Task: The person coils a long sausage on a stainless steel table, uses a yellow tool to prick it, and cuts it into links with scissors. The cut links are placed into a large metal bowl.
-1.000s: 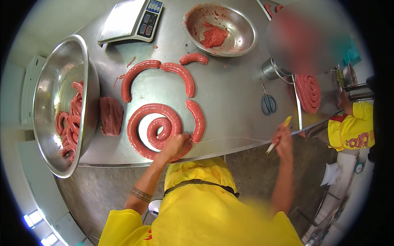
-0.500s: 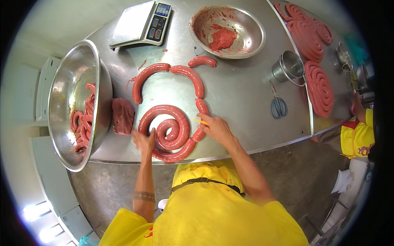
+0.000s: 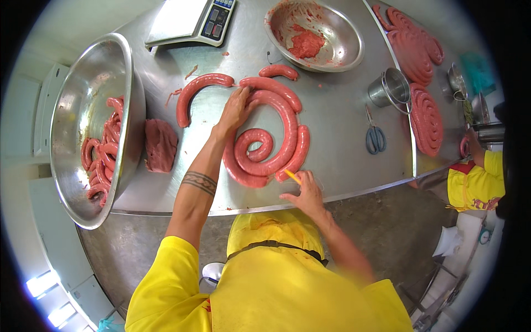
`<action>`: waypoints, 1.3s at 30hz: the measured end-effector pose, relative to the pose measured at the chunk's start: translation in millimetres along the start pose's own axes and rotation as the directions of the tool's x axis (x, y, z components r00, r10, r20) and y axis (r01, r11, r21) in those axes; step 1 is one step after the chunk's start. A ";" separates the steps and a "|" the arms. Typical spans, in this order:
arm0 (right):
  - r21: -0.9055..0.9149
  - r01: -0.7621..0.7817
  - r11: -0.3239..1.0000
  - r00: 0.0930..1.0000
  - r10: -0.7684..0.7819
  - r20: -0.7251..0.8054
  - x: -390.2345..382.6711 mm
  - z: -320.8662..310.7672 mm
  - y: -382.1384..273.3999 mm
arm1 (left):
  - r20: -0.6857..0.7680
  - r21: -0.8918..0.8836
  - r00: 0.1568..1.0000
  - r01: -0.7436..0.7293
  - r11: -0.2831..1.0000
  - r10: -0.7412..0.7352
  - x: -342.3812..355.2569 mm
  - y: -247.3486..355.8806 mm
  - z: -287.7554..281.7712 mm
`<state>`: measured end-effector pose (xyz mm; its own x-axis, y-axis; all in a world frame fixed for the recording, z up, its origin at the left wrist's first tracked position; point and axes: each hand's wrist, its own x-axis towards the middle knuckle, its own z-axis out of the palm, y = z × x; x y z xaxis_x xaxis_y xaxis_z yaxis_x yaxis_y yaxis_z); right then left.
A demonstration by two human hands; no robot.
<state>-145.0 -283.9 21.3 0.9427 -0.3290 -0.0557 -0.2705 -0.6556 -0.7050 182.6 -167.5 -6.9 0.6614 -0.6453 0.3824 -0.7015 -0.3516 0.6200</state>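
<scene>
A coiled pink sausage [image 3: 260, 165] lies on the steel table, its spiral centre toward the front. My left hand [image 3: 238, 108] is closed over the upper left of the coil, its fingertips partly hidden between the coil and a link behind it. At the coil's front right, my right hand [image 3: 307, 193] pinches a slim yellow stick-like tool [image 3: 292, 176], whose tip comes close to the end of a sausage link [image 3: 301, 148]. Fine pale thread shows beside that hand. Separate links, a curved sausage [image 3: 199, 91] and a short sausage [image 3: 278, 71], lie behind the coil.
At left stands a large steel bowl [image 3: 60, 133] of sausages, beside a dark meat piece [image 3: 160, 145]. A scale [image 3: 182, 22] and a bowl [image 3: 345, 41] with ground meat are behind. Scissors [image 3: 375, 138] and a steel pail [image 3: 381, 91] lie right. A co-worker [image 3: 470, 185] is far right.
My left hand has moved from the coil's near left up to its far side. The coil has turned and shifted right. My right hand has drawn nearer the table's front edge, still with the yellow tool.
</scene>
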 end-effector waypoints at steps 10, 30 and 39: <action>0.008 0.083 0.997 0.996 -0.083 -0.010 -7.1 70.8 -28.0 | 0.051 -0.311 0.476 0.843 0.439 -0.878 -198.9 101.2 -37.6; 0.136 0.581 0.803 0.557 -0.513 0.653 5.7 57.6 -133.8 | 0.179 -0.925 0.412 -0.239 -0.296 -0.894 -263.8 93.3 3.6; 0.218 0.742 0.634 0.353 -0.646 0.677 52.5 78.4 -203.9 | 0.245 -0.959 0.352 0.227 -0.172 -0.903 -249.9 85.3 -62.3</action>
<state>-25.0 -114.2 106.7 0.6396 0.7675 -0.0430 0.5703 -0.5114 -0.6428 -25.9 6.0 -6.9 0.8012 -0.0755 -0.5936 0.5252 0.5643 0.6370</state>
